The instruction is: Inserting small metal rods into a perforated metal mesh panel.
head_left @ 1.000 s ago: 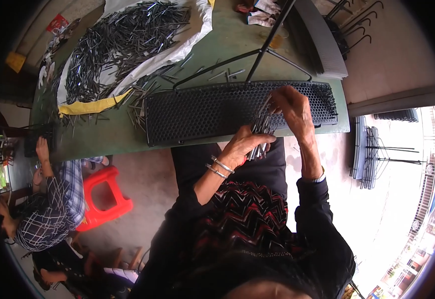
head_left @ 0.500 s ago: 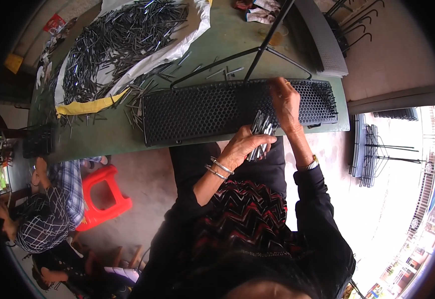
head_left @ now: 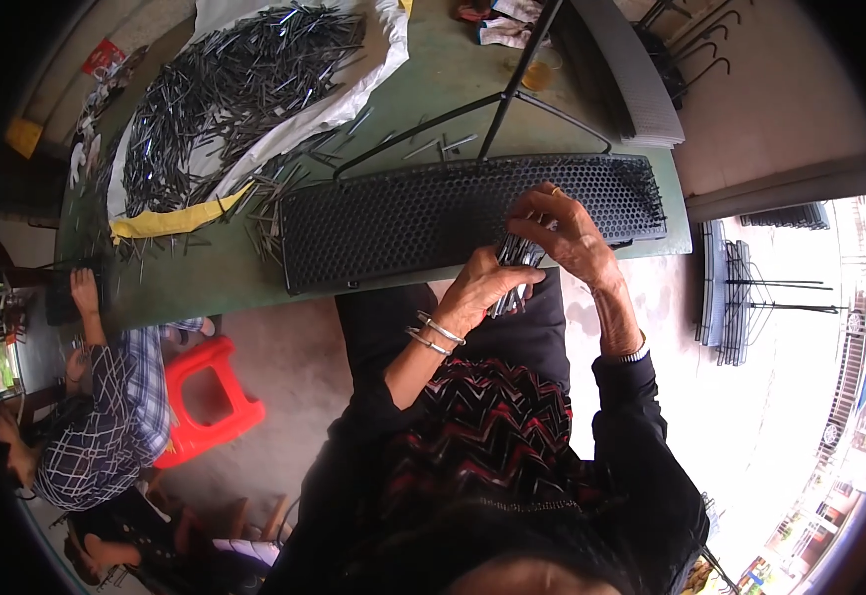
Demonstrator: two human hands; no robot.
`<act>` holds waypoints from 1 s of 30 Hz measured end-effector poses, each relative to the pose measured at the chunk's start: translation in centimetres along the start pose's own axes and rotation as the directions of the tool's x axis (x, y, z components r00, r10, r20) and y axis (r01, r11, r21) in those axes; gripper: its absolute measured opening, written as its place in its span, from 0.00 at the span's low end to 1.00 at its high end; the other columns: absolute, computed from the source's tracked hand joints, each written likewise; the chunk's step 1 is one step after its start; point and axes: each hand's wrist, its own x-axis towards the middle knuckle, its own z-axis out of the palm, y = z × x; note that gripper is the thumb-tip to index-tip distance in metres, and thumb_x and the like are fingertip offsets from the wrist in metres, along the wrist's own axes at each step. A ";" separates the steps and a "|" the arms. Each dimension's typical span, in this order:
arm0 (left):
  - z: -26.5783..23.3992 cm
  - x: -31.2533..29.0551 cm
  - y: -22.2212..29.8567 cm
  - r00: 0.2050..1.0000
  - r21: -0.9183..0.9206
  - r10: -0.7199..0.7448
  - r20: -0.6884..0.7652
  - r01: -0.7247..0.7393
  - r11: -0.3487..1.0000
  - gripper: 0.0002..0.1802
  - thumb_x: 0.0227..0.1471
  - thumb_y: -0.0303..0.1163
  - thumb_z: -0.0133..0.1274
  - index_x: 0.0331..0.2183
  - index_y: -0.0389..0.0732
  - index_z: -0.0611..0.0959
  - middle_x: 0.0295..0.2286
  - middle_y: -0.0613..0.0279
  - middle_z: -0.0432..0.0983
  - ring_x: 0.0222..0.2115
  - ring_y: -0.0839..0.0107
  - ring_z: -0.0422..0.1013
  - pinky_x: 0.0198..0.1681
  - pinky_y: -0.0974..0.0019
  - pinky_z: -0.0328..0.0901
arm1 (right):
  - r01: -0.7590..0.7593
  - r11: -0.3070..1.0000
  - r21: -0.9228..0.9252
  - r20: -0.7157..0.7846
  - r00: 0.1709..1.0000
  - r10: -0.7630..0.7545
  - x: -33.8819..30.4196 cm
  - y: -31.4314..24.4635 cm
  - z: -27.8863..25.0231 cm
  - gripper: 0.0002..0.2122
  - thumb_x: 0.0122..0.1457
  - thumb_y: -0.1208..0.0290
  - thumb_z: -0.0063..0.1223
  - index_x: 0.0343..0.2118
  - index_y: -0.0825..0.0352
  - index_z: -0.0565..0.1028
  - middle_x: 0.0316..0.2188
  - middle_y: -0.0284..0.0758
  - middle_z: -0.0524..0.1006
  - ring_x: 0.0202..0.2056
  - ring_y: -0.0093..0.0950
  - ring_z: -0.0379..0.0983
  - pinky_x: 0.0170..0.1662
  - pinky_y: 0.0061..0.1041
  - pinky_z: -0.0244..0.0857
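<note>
A bundle of thin dark metal rods (head_left: 518,254) is gripped in my left hand (head_left: 477,290), just in front of the near edge of a long black perforated metal panel (head_left: 383,228). My right hand (head_left: 570,236) is over the upper ends of the bundle, its fingers curled and pinched together. Whatever is between those fingertips is hidden. The panel lies along the table's front edge, full of round holes, with thin rods standing up at its right end. A black metal frame of bars (head_left: 495,117) rises from the panel's far side.
On the green table (head_left: 433,69), a white sack (head_left: 373,84) bears a large heap of loose rods (head_left: 244,89); several lie scattered beside it. Grey perforated panels (head_left: 631,79) are stacked at the back right. A red stool (head_left: 244,412) and another person (head_left: 96,446) are at the left.
My right hand has moved left and toward me, from over the panel's holes to the top of the bundle. The left hand stays in nearly the same place with the rods.
</note>
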 end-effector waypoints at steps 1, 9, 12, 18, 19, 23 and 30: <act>0.1 0.1 0.0 1.000 -0.012 0.023 0.005 -0.023 1.000 0.09 0.42 0.30 0.61 0.21 0.37 0.79 0.17 0.64 0.74 0.16 0.78 0.69 0.19 0.73 0.62 | -0.001 1.000 -0.001 -0.005 1.000 0.001 -0.1 0.3 0.0 0.06 0.53 0.74 0.56 0.32 0.69 0.75 0.28 0.36 0.72 0.32 0.27 0.70 0.36 0.25 0.64; 0.3 -0.2 1.1 0.990 -0.181 -0.084 0.109 0.103 0.978 0.08 0.44 0.31 0.60 0.25 0.37 0.79 0.18 0.63 0.74 0.17 0.76 0.69 0.19 0.72 0.64 | -0.009 0.991 -0.135 -0.646 0.759 -0.081 2.1 2.1 0.2 0.05 0.58 0.76 0.49 0.35 0.68 0.73 0.23 0.34 0.77 0.23 0.21 0.72 0.28 0.20 0.65; 0.5 -0.1 1.2 0.987 -0.221 -0.118 0.111 0.141 0.965 0.09 0.44 0.31 0.60 0.27 0.37 0.80 0.19 0.63 0.74 0.18 0.76 0.70 0.20 0.72 0.66 | 0.042 0.976 -0.212 -0.666 0.725 -0.176 3.4 4.7 0.8 0.04 0.57 0.78 0.49 0.35 0.68 0.73 0.22 0.34 0.76 0.21 0.20 0.71 0.26 0.20 0.64; 0.1 0.4 0.5 0.989 -0.366 -0.101 0.111 0.135 0.921 0.13 0.44 0.31 0.60 0.32 0.34 0.79 0.22 0.61 0.76 0.20 0.74 0.72 0.24 0.69 0.69 | 0.056 0.943 -0.327 -0.618 0.742 -0.259 4.2 5.2 1.1 0.04 0.56 0.79 0.50 0.34 0.67 0.74 0.23 0.35 0.76 0.21 0.22 0.71 0.26 0.21 0.64; 0.1 0.4 0.6 0.986 -0.385 -0.112 0.121 0.150 0.911 0.14 0.44 0.31 0.60 0.34 0.34 0.79 0.23 0.61 0.76 0.21 0.73 0.73 0.25 0.68 0.70 | 0.078 0.940 -0.333 -0.604 0.748 -0.276 4.3 4.9 0.9 0.04 0.55 0.79 0.51 0.33 0.67 0.74 0.24 0.36 0.76 0.22 0.24 0.72 0.27 0.21 0.65; 0.7 0.1 1.1 0.979 -0.463 -0.168 0.115 0.203 0.863 0.16 0.44 0.31 0.60 0.35 0.32 0.78 0.23 0.61 0.76 0.22 0.72 0.73 0.26 0.66 0.71 | 0.079 0.921 -0.382 -0.562 0.771 -0.299 4.1 6.0 1.0 0.05 0.54 0.77 0.52 0.33 0.67 0.76 0.26 0.37 0.76 0.27 0.31 0.75 0.31 0.24 0.66; 0.7 0.0 1.1 0.987 -0.464 -0.147 0.061 0.158 0.872 0.18 0.44 0.32 0.59 0.37 0.32 0.78 0.22 0.61 0.75 0.21 0.72 0.72 0.25 0.67 0.70 | 0.024 0.861 -0.509 -0.551 0.759 -0.347 2.9 5.1 0.8 0.08 0.53 0.70 0.56 0.33 0.67 0.78 0.28 0.37 0.74 0.30 0.31 0.74 0.33 0.24 0.64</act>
